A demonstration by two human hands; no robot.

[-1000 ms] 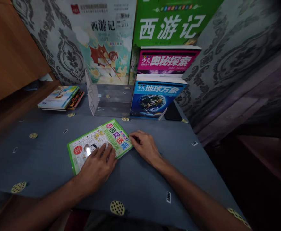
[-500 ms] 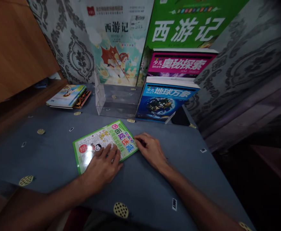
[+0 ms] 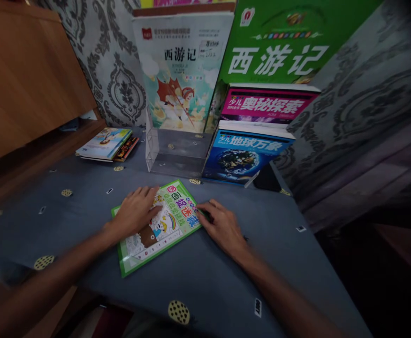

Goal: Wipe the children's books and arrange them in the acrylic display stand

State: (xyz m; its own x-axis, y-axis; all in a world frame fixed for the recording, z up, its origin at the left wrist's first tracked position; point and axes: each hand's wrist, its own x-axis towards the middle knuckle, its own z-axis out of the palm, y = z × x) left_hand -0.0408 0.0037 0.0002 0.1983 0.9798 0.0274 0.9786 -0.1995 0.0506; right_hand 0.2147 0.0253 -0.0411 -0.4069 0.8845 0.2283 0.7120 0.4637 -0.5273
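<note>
A thin picture book (image 3: 172, 220) with a green border, colourful characters and a drawing on its cover lies slightly turned on the table. My left hand (image 3: 137, 209) rests on the upper left of the cover, its fingers stretched out and the thumb apart. At the book's right edge is my right hand (image 3: 221, 223), with thumb and forefinger closed around the corner. The other fingers of that hand are curled under and partly hidden.
Behind the book stands a clear acrylic rack (image 3: 175, 162). Upright in it are a pale storybook (image 3: 184, 75), a green book (image 3: 279, 51), a magenta book (image 3: 265, 104) and a blue globe book (image 3: 239, 157). A black flat object (image 3: 267, 178) lies beside it; a small book stack (image 3: 103, 143) sits left.
My left hand has slid from the lower middle of the cover to its upper left, uncovering the lower drawing. My right hand stays at the right edge. The view has shifted slightly.
</note>
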